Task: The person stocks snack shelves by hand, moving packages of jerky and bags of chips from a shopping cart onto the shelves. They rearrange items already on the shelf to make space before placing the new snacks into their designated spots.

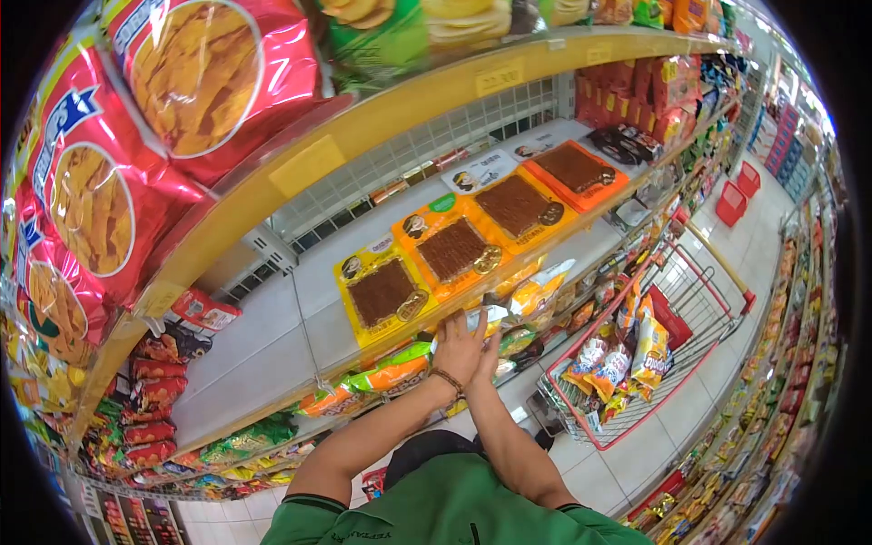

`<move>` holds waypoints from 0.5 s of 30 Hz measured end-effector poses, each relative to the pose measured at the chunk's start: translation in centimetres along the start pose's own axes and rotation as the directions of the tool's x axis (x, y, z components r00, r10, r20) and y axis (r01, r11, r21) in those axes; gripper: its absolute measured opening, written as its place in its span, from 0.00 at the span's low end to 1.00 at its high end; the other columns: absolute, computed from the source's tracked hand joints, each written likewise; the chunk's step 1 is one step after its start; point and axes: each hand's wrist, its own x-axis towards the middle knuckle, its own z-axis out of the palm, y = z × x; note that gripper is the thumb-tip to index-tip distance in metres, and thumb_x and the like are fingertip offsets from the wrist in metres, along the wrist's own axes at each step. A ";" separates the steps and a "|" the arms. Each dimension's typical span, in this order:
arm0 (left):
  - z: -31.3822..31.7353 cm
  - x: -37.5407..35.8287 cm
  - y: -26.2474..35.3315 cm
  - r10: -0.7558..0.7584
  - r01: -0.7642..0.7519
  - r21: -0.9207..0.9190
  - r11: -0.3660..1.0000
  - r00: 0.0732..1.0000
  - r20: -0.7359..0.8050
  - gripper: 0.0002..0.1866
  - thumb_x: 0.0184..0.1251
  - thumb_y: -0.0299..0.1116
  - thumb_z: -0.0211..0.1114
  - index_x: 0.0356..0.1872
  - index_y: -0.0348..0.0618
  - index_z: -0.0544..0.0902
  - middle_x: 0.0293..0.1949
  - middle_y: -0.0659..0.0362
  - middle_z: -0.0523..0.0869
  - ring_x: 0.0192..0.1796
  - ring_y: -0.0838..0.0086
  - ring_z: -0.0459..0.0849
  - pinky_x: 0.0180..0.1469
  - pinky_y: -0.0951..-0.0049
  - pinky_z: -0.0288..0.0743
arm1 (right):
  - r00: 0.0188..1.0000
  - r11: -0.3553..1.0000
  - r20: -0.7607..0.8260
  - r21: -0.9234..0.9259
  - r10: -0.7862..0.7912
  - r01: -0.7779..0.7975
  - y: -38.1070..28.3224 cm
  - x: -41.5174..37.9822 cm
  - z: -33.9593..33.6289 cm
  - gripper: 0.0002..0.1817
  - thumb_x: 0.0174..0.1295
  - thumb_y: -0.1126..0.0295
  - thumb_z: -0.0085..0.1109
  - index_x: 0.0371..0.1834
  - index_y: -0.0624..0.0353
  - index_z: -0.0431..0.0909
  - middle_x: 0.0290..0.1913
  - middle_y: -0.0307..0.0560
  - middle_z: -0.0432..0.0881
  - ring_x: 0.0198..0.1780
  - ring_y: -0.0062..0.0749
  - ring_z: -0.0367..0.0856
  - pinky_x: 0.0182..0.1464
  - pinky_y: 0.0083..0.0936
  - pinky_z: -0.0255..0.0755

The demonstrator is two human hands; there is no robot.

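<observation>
My left hand (460, 351), with a beaded bracelet at the wrist, lies with fingers stretched out near the shelf's front lip. Close against it is my right hand (488, 357), partly covered, so its fingers are hard to make out. Both hands are by a row of snack bags just under the lip, near a white and yellow bag (542, 289) and an orange and green bag (391, 372). Whether either hand grips a bag is not visible. Above them, flat packs with brown contents lie on the shelf: a yellow pack (382, 291), an orange pack (452, 250) and others.
Large red chip bags (95, 204) fill the upper left shelf. A cart (627, 409) holding several snack bags, including a yellow bag (650, 350), stands to the right. Red baskets (731, 202) sit farther down the aisle. Another stocked shelf (772, 363) lines the far right.
</observation>
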 end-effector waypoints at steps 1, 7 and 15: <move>-0.2 0.0 0.1 -0.011 0.013 -0.053 0.999 1.000 0.021 0.33 0.72 0.36 0.54 0.78 0.45 0.61 0.67 0.32 0.67 0.66 0.37 0.69 0.66 0.38 0.65 | 1.000 0.997 -0.016 -0.080 -0.022 0.021 0.2 0.7 -0.9 0.38 0.77 0.41 0.36 0.81 0.53 0.48 0.80 0.50 0.54 0.78 0.47 0.58 0.77 0.38 0.57; 0.6 0.5 -1.5 0.019 -0.003 -0.165 0.986 0.995 0.094 0.38 0.69 0.40 0.55 0.80 0.47 0.56 0.73 0.33 0.61 0.72 0.35 0.62 0.70 0.32 0.56 | 0.991 0.911 -0.054 -0.403 -0.123 0.091 -0.6 -1.4 0.8 0.42 0.78 0.42 0.38 0.85 0.50 0.35 0.85 0.48 0.41 0.81 0.44 0.50 0.78 0.39 0.56; -0.8 0.9 -0.6 -0.041 0.052 -0.074 0.996 0.988 0.150 0.47 0.65 0.45 0.60 0.82 0.52 0.48 0.76 0.34 0.57 0.74 0.34 0.59 0.71 0.30 0.52 | 0.996 0.953 -0.076 -0.302 -0.048 0.023 -1.8 -2.0 0.9 0.34 0.78 0.44 0.45 0.79 0.49 0.57 0.66 0.44 0.71 0.61 0.36 0.75 0.62 0.39 0.74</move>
